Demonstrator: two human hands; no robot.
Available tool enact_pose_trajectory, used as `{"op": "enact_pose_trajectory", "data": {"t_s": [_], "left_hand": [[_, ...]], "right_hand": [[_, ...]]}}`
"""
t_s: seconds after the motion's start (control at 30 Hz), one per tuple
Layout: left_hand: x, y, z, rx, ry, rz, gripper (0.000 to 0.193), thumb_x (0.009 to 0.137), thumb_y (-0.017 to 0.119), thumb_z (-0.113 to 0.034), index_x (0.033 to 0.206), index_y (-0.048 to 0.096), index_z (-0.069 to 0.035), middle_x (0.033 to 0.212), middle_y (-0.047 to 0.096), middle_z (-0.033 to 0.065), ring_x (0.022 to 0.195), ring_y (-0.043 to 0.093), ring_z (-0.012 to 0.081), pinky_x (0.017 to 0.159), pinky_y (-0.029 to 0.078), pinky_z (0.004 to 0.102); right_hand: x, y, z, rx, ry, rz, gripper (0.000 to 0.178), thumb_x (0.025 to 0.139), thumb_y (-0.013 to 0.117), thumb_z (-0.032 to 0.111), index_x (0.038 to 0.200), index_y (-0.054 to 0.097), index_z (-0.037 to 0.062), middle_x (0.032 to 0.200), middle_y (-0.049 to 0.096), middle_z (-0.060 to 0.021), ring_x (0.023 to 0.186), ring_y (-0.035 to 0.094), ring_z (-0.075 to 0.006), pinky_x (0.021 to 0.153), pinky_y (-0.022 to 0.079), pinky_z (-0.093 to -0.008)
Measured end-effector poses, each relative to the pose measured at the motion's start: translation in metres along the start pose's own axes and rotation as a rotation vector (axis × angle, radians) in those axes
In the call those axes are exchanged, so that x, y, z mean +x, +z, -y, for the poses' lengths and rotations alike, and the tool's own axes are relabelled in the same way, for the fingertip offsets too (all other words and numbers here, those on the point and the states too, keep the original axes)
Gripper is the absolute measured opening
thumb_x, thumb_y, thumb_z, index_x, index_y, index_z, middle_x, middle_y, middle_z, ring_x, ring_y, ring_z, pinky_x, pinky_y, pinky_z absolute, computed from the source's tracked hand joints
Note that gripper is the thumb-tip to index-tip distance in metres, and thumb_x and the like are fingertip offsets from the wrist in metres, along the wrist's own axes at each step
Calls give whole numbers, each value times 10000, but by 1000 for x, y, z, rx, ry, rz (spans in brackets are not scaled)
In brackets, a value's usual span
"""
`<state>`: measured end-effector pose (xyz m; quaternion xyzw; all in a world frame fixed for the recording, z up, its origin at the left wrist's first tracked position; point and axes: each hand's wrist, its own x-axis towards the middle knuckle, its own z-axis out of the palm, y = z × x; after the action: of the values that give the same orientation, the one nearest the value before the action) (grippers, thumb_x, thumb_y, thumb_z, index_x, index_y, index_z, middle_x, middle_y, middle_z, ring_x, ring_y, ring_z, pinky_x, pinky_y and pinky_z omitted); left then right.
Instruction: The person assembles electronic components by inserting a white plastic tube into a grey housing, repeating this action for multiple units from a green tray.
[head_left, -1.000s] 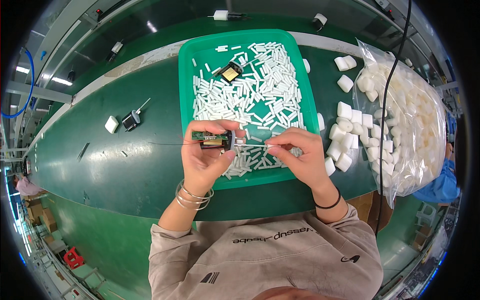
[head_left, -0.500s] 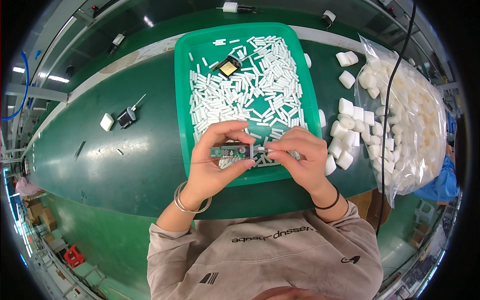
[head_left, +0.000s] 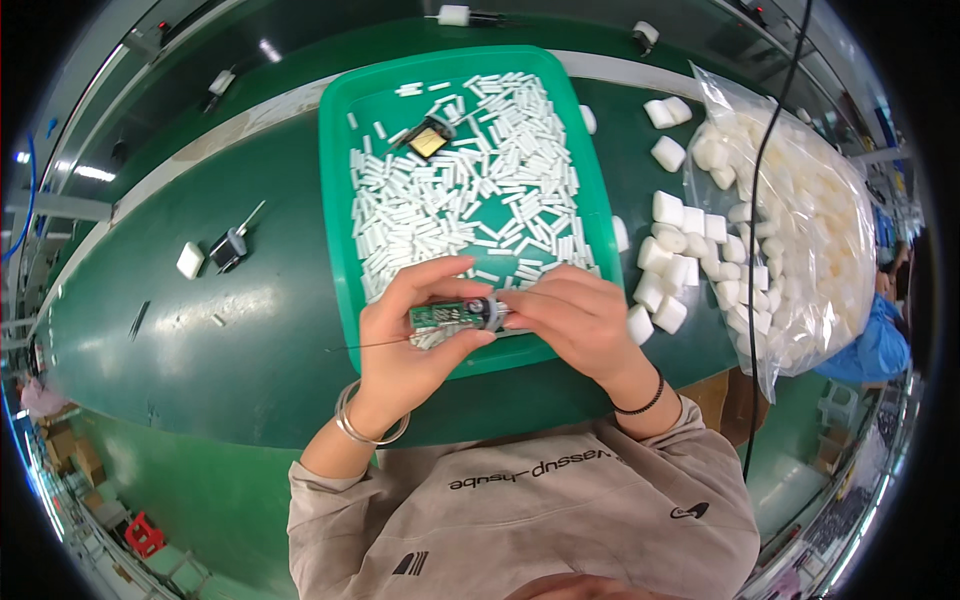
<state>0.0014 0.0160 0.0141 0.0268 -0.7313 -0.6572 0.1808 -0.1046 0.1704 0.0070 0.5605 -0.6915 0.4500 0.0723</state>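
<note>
My left hand (head_left: 395,335) is closed round a small electronic device (head_left: 450,315) with a green circuit board and a round grey end, held over the near part of the tray. A thin wire trails from it toward the left. My right hand (head_left: 580,318) pinches at the grey end, where thin pale pieces stick out; its fingertips hide what they grip. Beneath both hands is a green plastic tray (head_left: 338,215), full of short white tubes (head_left: 400,205). Toward the tray's far side, a similar black device with a yellowish face (head_left: 429,140) lies on the tubes.
To the right are loose white foam-like plugs (head_left: 667,207) and a clear plastic bag (head_left: 820,230) full of them. A black cable (head_left: 757,250) hangs before the bag. On the left, a black device (head_left: 228,250) with a metal rod lies beside a white plug (head_left: 190,260).
The whole scene has shifted slightly left in view. My right fingertips have come closer to the device's grey end, and the device is turned a little, showing more of that end.
</note>
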Motion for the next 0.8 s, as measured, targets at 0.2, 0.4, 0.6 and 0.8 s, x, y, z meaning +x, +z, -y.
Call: {"op": "enact_pose_trajectory", "data": {"t_s": [0.2, 0.4, 0.6, 0.8], "left_hand": [[-3, 0, -3, -144, -184, -134, 496, 625, 671, 93, 1074, 481, 3, 1002, 562, 120, 913, 580, 181, 709, 520, 256], [3, -4, -5, -288, -215, -219, 488, 637, 658, 100, 1073, 462, 0, 988, 558, 125, 901, 573, 166, 725, 513, 255], [4, -6, 0, -331, -198, -243, 481, 641, 651, 109, 1066, 452, 5, 991, 558, 134, 874, 578, 172, 741, 508, 258], [3, -10, 2, -388, -142, -291, 471, 641, 649, 113, 1056, 451, 11, 998, 548, 142, 880, 581, 193, 749, 513, 275]], "right_hand": [[12, -35, -8, -354, 138, 72, 294, 605, 689, 193, 875, 629, 96, 758, 575, -35, 761, 534, -199, 602, 444, -308], [4, -108, -65, -936, 912, 123, 345, 746, 595, 374, 894, 599, 63, 787, 596, -133, 753, 560, -289, 640, 439, -376], [1, -102, -82, -790, 836, 362, 313, 696, 648, 316, 806, 536, 46, 743, 576, -123, 718, 560, -310, 621, 420, -380], [19, -82, -65, -359, 625, 57, 254, 671, 672, 89, 894, 559, 44, 781, 587, -115, 705, 568, -269, 661, 440, -315]]}}
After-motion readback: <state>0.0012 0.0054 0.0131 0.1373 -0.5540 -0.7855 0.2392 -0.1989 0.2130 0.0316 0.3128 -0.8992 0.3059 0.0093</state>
